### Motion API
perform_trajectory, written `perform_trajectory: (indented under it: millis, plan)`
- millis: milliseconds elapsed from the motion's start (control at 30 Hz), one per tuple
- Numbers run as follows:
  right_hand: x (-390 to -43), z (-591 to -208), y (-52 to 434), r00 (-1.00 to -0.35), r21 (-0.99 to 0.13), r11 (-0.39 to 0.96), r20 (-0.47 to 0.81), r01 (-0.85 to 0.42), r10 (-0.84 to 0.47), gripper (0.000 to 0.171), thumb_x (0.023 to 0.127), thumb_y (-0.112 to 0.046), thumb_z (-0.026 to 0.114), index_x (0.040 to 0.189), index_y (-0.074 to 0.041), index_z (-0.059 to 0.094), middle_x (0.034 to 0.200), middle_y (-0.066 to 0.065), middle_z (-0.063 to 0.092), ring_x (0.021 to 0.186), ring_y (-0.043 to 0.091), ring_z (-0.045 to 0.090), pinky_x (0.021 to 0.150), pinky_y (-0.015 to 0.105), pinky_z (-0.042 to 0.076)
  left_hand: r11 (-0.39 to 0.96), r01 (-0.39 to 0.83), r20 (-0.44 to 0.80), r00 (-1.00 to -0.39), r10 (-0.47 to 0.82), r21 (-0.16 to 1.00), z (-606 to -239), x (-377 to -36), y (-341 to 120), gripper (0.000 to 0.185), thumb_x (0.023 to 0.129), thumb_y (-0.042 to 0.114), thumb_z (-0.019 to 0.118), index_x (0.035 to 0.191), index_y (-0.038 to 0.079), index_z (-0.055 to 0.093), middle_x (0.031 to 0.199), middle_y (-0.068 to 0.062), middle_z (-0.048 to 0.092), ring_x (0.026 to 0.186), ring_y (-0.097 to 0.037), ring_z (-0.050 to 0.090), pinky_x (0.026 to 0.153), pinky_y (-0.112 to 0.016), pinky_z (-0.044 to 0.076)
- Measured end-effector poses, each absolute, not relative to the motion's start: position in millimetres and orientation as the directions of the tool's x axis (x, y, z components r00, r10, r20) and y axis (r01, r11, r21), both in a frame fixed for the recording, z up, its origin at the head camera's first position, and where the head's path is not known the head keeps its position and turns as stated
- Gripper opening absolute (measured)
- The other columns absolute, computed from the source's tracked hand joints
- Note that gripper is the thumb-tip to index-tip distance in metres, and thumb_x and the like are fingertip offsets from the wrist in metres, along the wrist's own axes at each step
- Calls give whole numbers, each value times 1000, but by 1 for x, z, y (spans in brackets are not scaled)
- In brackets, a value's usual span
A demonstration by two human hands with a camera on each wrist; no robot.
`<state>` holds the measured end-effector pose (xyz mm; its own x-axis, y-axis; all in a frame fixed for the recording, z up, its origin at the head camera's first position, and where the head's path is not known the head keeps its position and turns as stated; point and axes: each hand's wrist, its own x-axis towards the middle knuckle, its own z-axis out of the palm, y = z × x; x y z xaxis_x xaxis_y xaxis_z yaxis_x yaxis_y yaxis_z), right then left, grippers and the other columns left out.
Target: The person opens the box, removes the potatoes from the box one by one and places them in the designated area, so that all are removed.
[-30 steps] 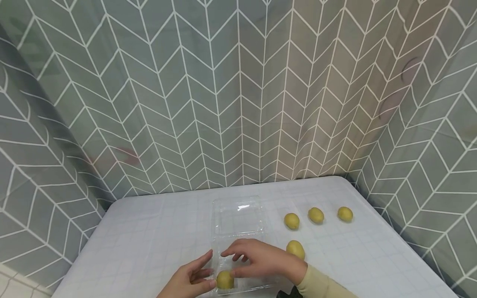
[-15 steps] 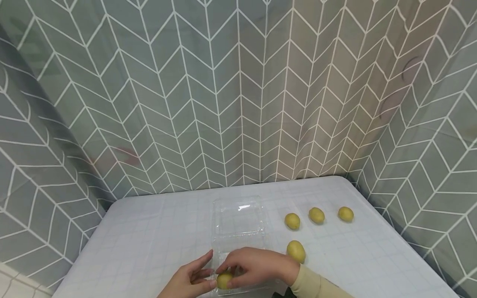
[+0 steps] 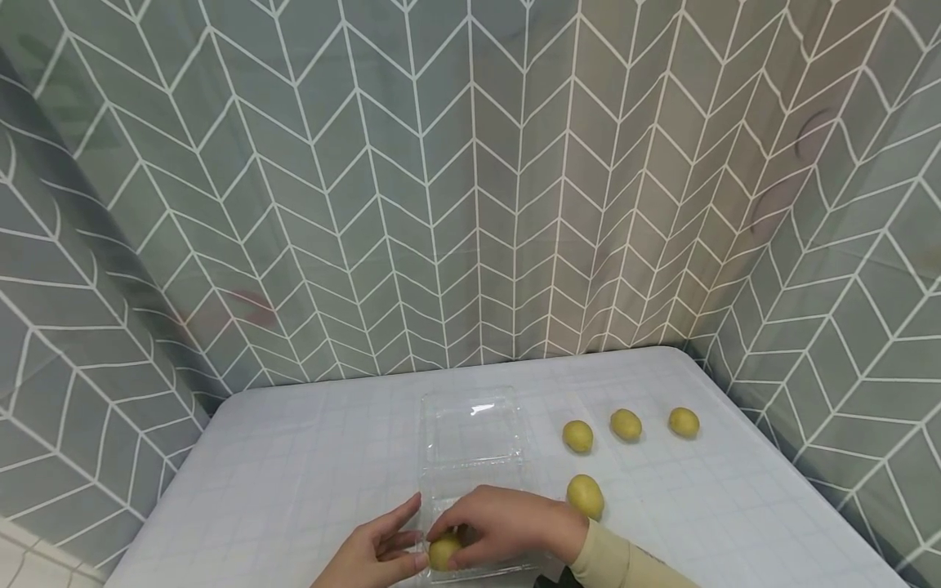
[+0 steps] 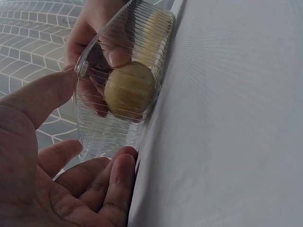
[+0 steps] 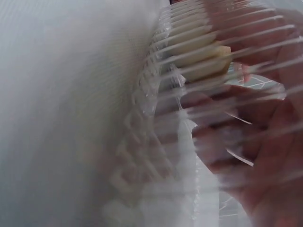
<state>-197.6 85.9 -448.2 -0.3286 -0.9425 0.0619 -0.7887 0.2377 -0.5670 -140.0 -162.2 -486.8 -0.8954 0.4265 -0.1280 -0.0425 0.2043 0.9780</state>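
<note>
A clear plastic clamshell box [image 3: 470,474] lies with its lid folded back, away from me. Inside its near left corner sits a yellow lemon [image 3: 443,553], which my right hand [image 3: 507,523] grips from above between thumb and fingers. Through the ribbed wall, the left wrist view shows the same lemon [image 4: 130,90] near the bottom of the box. My left hand [image 3: 378,549] is at the box's left side; in its wrist view the thumb touches the rim and the other fingers lie loosely near the wall. Ribbed plastic partly veils my right hand [image 5: 265,127] in its wrist view.
Right of the box are more lemons: one [image 3: 585,496] beside my right wrist, then a row of three, left [image 3: 577,437], middle [image 3: 626,425] and right [image 3: 684,422]. A white cloth covers the table [image 3: 294,457]. Patterned curtains [image 3: 470,180] enclose the back and sides.
My right hand has moved down and left onto the lemon in the box, and its fingers have closed round it. My left hand has stayed in place.
</note>
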Motion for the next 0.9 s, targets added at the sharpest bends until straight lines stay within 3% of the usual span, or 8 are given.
perform_trajectory:
  millis: [233, 500, 767, 900]
  plan:
    - [-199, -451, 85, -324, -483, 240, 97, -842, -941, 33, 90, -16, 75, 123, -16, 70, 104, -21, 65, 86, -14, 53, 77, 3, 44, 202, -54, -137, -896, 423, 978, -488, -140, -161, 78, 92, 27, 74, 152, -1, 33, 154, -28, 30, 124, -40, 54, 90, -38, 56]
    - [-197, -449, 86, -360, -376, 289, 134, -880, -923, 36, 86, -24, 79, 120, -20, 70, 101, -23, 63, 85, -14, 50, 77, 2, 40, 198, -43, -126, -895, 428, 979, -487, -140, -162, 77, 92, 26, 73, 152, -2, 33, 154, -28, 30, 125, -40, 53, 90, -35, 56]
    - [-196, -437, 101, -447, -418, 324, 239, -849, -862, 36, 86, -21, 78, 121, -19, 69, 110, -20, 62, 99, -9, 54, 90, 10, 44, 201, -47, -131, -896, 425, 978, -487, -140, -162, 77, 91, 25, 74, 151, -2, 34, 154, -28, 31, 124, -40, 54, 90, -35, 56]
    - [-198, -434, 110, -469, -433, 323, 288, -842, -835, 37, 85, -19, 78, 121, -18, 69, 111, -19, 63, 100, -7, 55, 89, 13, 46, 199, -44, -126, -898, 421, 979, -486, -139, -161, 78, 91, 25, 74, 151, -2, 34, 154, -28, 30, 125, -40, 53, 90, -35, 56]
